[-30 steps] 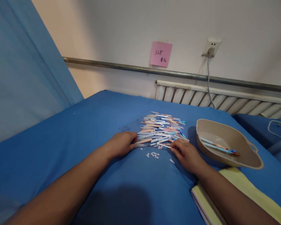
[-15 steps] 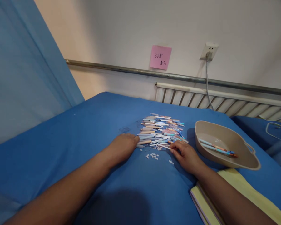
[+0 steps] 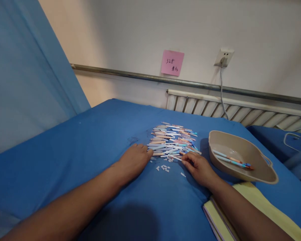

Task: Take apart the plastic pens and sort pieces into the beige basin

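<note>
A heap of pens in beige, blue and orange (image 3: 157, 142) lies in a loose row on the blue sheet, with thin white sticks among them. My right hand (image 3: 197, 167) is at the heap's near right corner, thumb and fingers pinched on the end of a thin white stick (image 3: 175, 157). At the left ends of the pens rests my left hand (image 3: 136, 159), fingers curled down. Its fingertips touch the heap's near left corner; what they hold, if anything, is hidden. Small white pieces (image 3: 165, 168) are scattered on the sheet in front.
To the right stands a beige basin (image 3: 243, 142) with a few pens (image 3: 232, 161) inside. A folded yellow cloth (image 3: 251, 194) lies under my right forearm. Behind the blue-covered surface (image 3: 110, 117) are a radiator (image 3: 203, 106) and a metal rail (image 3: 140, 76); a blue curtain (image 3: 32, 67) hangs left.
My left hand has shifted slightly to the right, over the near left pen ends. The right hand keeps its pinch on the white stick, almost in the same place.
</note>
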`<state>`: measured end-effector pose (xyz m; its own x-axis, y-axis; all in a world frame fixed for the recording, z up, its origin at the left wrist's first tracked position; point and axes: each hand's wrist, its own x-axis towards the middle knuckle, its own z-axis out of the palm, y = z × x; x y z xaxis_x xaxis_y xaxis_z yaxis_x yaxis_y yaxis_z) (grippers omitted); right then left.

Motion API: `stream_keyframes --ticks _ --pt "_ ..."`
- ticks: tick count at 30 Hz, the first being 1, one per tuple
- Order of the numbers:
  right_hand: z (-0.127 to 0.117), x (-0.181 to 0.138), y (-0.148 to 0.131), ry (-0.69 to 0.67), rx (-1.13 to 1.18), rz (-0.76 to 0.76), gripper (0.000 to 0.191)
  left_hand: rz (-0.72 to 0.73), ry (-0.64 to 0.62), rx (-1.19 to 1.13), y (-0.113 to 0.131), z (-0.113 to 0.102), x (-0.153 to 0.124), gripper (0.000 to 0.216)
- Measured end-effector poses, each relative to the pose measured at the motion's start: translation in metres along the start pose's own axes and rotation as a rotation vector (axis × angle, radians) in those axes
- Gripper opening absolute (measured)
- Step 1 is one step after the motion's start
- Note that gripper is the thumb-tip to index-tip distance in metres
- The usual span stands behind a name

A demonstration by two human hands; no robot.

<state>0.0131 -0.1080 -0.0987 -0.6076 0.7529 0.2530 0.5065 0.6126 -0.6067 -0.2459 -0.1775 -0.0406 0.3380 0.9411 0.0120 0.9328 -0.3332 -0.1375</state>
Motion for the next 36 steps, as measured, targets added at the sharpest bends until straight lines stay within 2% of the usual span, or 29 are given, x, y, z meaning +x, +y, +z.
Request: stream_keyframes --ticks 9,15,18,22,25,36 --pt "0.0 0.0 0.0 -0.004 0.02 0.021 0.01 -0.03 -0.037 -0.091 -0.007 0.003 0.001 0.025" --pt "0.001 0.0 0.001 0.002 0.017 0.007 0.01 -0.009 -0.023 -0.169 -0.016 -0.001 0.0 0.017" --pt "0.001 0.001 0.001 0.012 0.037 0.019 0.011 -0.07 0.016 -0.317 -0.017 -0.008 0.0 0.016" --pt "0.001 0.002 0.002 0.028 0.077 0.029 0.013 -0.07 0.184 -0.591 -0.012 -0.015 0.002 0.013" --pt "0.001 0.002 0.003 0.031 0.091 0.034 0.014 -0.078 0.243 -0.759 -0.005 -0.015 0.003 0.01" --pt "0.001 0.001 0.003 0.024 0.085 0.041 0.014 -0.099 0.198 -0.997 0.005 -0.018 -0.001 0.014"
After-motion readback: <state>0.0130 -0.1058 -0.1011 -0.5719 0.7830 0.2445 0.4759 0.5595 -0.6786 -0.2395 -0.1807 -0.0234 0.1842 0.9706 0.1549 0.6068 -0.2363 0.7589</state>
